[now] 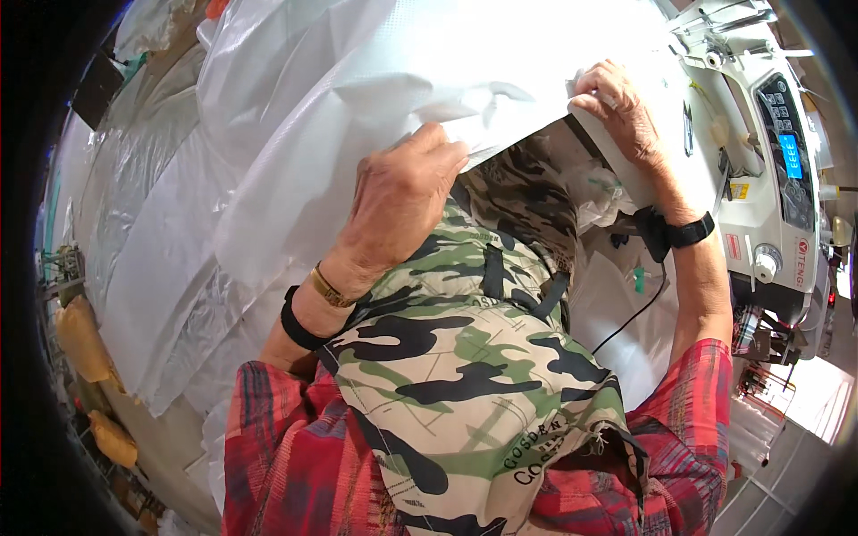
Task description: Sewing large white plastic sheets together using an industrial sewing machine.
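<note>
A large white woven plastic sheet spreads across the front and drapes down to the left. Along its near edge, my left hand pinches the sheet between thumb and fingers, with the material creased around the grip. Farther right, my right hand holds another part of the same edge in curled fingers, close to the sewing machine. The sheet's edge runs fairly straight between both hands. Bright glare washes out the sheet's far part.
A white sewing machine with a lit blue display stands at the right. Below the edge lies crumpled clear plastic. A black cable hangs from the strap at my right wrist. Yellowish bundles sit at the far left.
</note>
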### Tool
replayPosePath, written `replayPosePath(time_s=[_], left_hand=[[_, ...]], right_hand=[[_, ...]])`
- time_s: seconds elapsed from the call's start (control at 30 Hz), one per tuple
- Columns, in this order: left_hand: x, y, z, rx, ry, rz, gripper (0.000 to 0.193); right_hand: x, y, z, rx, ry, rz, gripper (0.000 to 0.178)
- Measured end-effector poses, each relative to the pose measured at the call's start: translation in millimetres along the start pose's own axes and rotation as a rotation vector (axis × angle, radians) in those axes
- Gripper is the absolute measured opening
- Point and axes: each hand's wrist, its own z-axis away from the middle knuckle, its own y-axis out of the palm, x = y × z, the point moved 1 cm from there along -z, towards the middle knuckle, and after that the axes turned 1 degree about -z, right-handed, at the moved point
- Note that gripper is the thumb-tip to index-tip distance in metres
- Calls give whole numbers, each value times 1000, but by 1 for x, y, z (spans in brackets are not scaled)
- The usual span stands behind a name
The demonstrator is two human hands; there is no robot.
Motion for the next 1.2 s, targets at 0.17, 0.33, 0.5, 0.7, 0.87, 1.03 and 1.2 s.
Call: replayPosePath(time_s=[0.17, 0.33, 0.5, 0.7, 0.87, 1.03, 1.2], left_hand=[[13, -5, 3, 108, -169, 367, 21], [25, 0, -2, 238, -152, 456, 21], [5, 22, -13, 444, 26, 384, 23], [-14, 43, -27, 394, 227, 252, 6], [-13, 47, -41, 405, 335, 196, 3], [-3, 57, -68, 384, 398, 184, 8], [-9, 63, -112, 366, 438, 147, 10]], right_hand=[[-23, -7, -2, -9, 152, -3, 32], [-33, -14, -4, -67, 144, 242, 32], [-44, -16, 0, -282, 340, 465, 40], [-58, 21, 28, -471, 576, 148, 46], [-31, -9, 21, -350, 466, 505, 36], [-28, -8, 21, -336, 543, 451, 37], [-30, -12, 23, -287, 539, 373, 41]])
